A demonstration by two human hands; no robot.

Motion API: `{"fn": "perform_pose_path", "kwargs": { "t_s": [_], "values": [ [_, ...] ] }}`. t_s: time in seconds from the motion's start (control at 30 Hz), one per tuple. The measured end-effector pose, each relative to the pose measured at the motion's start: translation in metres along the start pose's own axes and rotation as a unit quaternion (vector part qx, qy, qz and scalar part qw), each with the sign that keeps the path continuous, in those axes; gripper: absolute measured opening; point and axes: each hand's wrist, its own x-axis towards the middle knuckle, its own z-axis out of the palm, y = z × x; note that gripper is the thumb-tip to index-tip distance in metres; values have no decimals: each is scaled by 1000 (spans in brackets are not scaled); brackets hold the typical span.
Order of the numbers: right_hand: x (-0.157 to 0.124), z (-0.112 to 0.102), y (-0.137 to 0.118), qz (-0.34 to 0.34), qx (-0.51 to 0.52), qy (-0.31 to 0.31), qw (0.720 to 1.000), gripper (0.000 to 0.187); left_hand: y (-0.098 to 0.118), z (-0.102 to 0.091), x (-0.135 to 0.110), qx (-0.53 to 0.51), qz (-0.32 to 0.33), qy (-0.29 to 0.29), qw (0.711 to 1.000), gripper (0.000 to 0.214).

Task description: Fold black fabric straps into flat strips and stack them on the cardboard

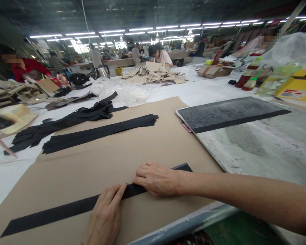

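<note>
A long black strip [53,212] lies slantwise across a brown sheet [165,146] in front of me. My left hand [105,212] rests on the strip near its middle, fingers stretched out and pressing down along it. Just right of it, my right hand [155,178] has its fingers curled at the strip's upper edge, gripping it; the thumb is hidden. Past the right wrist, the strip's far end shows a thin greyish edge. Behind lie a neat stack of black strips [102,133] and a looser heap of black strips [73,119].
On the right, a pale board [277,143] carries a dark grey panel [229,112] with a black strip along its edge. Crumpled clear plastic [119,90], tan scraps [153,72], bottles [250,73] and a yellow box [299,85] stand farther back. Several people work beyond.
</note>
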Motion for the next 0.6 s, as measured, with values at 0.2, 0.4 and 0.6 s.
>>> {"fn": "perform_pose_path", "kwargs": {
  "t_s": [0.2,0.4,0.6],
  "values": [
    [-8,-3,3,-43,-48,-9,998,18,-1,-3,-1,16,29,-26,999,54],
    [-16,-1,4,-59,-67,3,996,16,1,-2,1,51,26,-52,997,62],
    [-23,-1,4,-58,-75,10,995,16,6,-6,2,76,23,-105,991,76]
  ]
}}
